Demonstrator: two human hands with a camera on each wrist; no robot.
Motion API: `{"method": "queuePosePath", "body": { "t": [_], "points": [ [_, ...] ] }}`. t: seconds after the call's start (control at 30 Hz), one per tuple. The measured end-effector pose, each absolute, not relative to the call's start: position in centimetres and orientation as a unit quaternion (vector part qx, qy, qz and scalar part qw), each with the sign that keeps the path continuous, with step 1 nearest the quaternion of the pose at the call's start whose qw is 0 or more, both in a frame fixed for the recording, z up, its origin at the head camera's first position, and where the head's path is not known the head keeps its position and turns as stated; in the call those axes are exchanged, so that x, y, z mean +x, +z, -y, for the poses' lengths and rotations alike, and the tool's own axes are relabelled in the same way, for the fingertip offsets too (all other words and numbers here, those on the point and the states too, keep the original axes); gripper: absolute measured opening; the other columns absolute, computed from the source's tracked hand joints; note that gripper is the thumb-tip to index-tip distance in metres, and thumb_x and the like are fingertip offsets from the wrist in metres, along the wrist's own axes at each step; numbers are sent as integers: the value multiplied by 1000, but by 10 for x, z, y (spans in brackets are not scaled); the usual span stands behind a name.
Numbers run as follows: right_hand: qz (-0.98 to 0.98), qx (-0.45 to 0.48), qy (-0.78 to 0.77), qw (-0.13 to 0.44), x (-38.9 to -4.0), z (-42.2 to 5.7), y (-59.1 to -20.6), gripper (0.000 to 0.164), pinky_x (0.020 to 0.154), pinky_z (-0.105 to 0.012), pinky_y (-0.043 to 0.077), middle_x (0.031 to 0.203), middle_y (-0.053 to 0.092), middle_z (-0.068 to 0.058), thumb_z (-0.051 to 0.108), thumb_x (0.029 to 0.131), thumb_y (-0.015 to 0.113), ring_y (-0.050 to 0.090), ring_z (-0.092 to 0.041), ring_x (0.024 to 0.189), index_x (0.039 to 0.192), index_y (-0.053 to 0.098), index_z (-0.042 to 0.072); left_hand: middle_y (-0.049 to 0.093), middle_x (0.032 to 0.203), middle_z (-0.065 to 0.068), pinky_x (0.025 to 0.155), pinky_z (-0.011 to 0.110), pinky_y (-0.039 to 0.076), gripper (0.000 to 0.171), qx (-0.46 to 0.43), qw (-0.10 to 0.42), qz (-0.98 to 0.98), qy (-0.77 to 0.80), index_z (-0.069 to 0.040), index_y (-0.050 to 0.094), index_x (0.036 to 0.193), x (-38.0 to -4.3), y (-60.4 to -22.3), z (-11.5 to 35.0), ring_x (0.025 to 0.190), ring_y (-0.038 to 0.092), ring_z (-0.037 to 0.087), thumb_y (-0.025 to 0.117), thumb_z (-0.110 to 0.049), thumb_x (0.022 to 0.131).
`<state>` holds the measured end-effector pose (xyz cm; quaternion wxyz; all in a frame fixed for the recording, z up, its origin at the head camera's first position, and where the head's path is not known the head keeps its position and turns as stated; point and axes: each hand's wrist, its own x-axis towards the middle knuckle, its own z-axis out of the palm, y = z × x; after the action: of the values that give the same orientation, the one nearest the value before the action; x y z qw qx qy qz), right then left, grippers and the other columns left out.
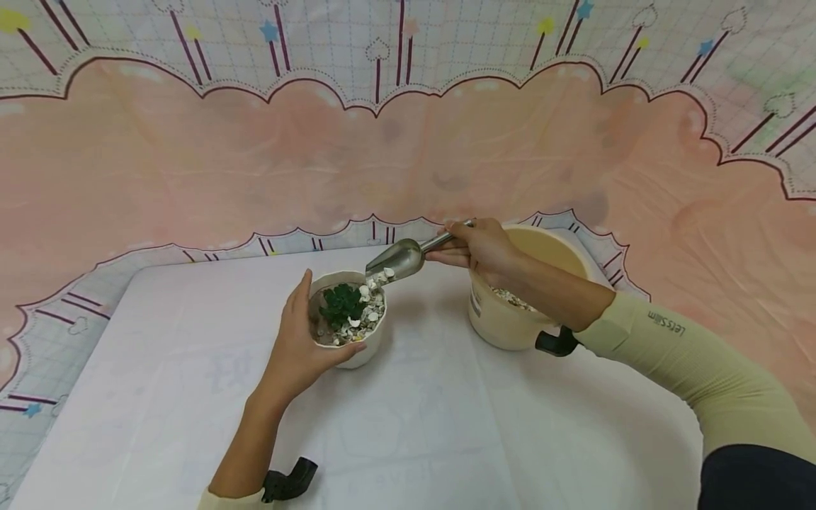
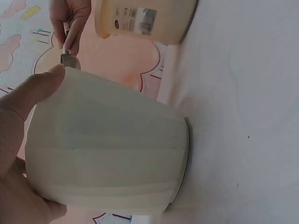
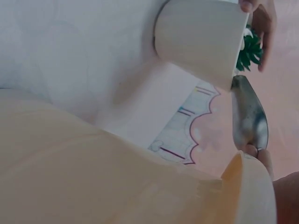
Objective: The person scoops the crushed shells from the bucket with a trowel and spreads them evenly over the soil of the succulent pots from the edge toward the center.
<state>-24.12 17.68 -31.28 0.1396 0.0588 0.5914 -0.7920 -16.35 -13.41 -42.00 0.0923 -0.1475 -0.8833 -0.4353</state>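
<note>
Steel, dull and grey, the scoop (image 1: 398, 261) was tilted at the centre of the head view, its lip right by the far-right rim of a white pot (image 1: 365, 360); whether metal and rim touched could not be told. The pot stood left of centre on a white-covered table (image 1: 433, 439). In it sat a dark green rosette plant (image 1: 342, 304), with pale pebbles (image 1: 371, 315) heaped along its right side and more at the scoop's mouth.

The right hand (image 1: 487, 248) pinched the scoop's handle between thumb and fingers, the fingers lying close together. The left hand (image 1: 302, 354) held the pot from the left, thumb and fingers spread wide apart around it; in the left wrist view the thumb pressed near the rim at upper left.

Right of centre stood a cream bucket (image 1: 503, 333) with gravel (image 1: 512, 300) inside and a printed label (image 2: 135, 19) on its wall. The right forearm crossed over its opening. A pale green sleeve (image 1: 663, 361) covered that arm at the right edge of the frame, and a peach-coloured patterned cloth (image 1: 382, 163) filled the upper part.
</note>
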Motion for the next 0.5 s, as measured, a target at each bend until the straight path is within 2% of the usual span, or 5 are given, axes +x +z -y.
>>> {"method": "queuePosePath", "body": {
  "t": [0.13, 0.23, 0.5],
  "points": [
    [-591, 57, -793, 137, -241, -176, -312, 28, 82, -34, 60, 92, 76, -23, 11, 115, 44, 79, -28, 83, 120, 60, -11, 16, 169, 23, 115, 67, 32, 140, -121, 105, 888, -431, -10, 6, 170, -159, -420, 128, 153, 21, 42, 100, -38, 71],
    [-592, 56, -793, 133, -241, -176, -312, 28, 82, -34, 60, 92, 76, -22, 11, 115, 44, 79, -28, 83, 121, 59, -11, 18, 168, 24, 115, 67, 33, 140, -102, 114, 890, -428, -10, 6, 170, -156, -419, 124, 152, 24, 43, 100, -43, 71],
    [-594, 56, -792, 129, -240, -173, -312, 29, 82, -35, 60, 91, 75, -22, 11, 115, 44, 79, -28, 81, 120, 60, -12, 22, 166, 27, 115, 65, 34, 137, -114, 116, 889, -429, -6, 8, 169, -156, -419, 124, 149, 29, 44, 100, -33, 71]
  ]
}}
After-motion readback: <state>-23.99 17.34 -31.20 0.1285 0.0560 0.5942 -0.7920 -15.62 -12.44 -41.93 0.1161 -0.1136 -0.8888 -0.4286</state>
